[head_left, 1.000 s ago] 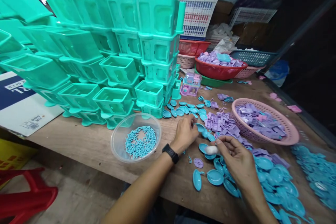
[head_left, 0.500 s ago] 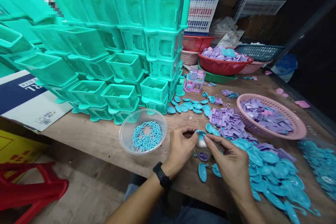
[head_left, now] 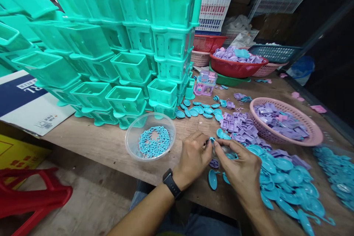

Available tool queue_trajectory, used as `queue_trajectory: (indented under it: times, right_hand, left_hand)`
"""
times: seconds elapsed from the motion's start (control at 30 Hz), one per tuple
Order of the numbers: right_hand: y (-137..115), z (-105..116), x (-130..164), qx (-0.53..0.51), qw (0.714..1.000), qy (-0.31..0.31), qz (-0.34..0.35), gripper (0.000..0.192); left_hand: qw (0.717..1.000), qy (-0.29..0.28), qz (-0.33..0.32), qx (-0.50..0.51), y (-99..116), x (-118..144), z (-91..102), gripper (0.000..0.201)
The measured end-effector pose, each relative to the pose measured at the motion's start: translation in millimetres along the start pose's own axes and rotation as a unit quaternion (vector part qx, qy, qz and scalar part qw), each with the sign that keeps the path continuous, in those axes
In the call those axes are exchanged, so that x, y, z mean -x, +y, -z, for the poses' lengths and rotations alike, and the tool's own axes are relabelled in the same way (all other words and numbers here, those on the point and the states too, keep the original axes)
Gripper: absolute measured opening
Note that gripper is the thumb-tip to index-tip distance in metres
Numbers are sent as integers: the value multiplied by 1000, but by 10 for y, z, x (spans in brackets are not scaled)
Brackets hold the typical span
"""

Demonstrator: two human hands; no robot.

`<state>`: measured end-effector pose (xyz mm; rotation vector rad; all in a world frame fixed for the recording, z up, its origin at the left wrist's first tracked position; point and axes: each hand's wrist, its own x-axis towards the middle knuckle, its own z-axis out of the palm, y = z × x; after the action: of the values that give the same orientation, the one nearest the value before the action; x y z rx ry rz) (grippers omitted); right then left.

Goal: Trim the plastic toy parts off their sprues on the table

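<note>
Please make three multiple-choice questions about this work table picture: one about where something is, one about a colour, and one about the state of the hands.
1. Where is the clear bowl of small blue hooks?
A. Left of the hands, in front of the green boxes
B. Inside the pink basket
C. On the red stool

2. What colour are most of the pieces in the pink basket?
A. Yellow
B. Purple
C. Black

3. How are the left hand and right hand placed?
A. Both flat on the table, far apart
B. One raised above the boxes
C. Fingertips together on a small blue part

Answers: 1 A, the bowl sits on the wooden table just left of the left hand, before the green boxes. 2 B, the basket holds mostly purple pieces. 3 C, the fingertips of both hands meet at a small blue part above the table.
</note>
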<state>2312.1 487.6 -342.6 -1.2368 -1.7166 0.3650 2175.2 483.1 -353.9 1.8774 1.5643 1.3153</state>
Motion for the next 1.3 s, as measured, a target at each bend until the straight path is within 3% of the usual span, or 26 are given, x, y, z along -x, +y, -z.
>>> queue_trajectory:
  times: [0.13, 0.3, 0.43, 0.6, 0.7, 0.8, 0.9, 1.07, 1.2, 1.3]
  right_hand:
    - [65, -66, -58, -33, 996, -22, -85, 25]
    - [248, -37, -175, -24, 987, -39, -155, 37]
    - [438, 207, -277, 109, 984, 20, -138, 40]
    - [749, 451, -337, 262, 962, 4, -75, 46]
    - [823, 456, -302, 288, 957, 17, -18, 53]
    - [752, 329, -207, 234, 971, 6, 47, 44]
    - [599, 79, -85, 170, 979, -76, 88, 33]
    - [384, -329, -2, 255, 947, -179, 71, 18]
    - [328, -447, -79, 272, 936, -221, 35, 14]
    - [329, -463, -131, 256, 937, -237, 15, 11]
  left_hand:
    - [990, -31, -90, -103, -86, -6, -48, 19]
    - [993, -62, -92, -36, -164, -103, -154, 13]
    - [991, -111, -68, -5, -218, -411, -325, 13]
    - [966, -108, 13, -233, -313, -941, -565, 29]
    - [950, -131, 48, -280, -383, -1058, -617, 28]
    - [948, -132, 43, -286, -445, -951, -552, 27]
    - [954, -118, 28, -275, -504, -713, -410, 26]
    - [979, -52, 37, -196, -594, -321, -202, 11]
    - [993, 31, 51, -105, -606, -171, -160, 34]
    - [994, 51, 85, -52, -602, -162, -170, 47]
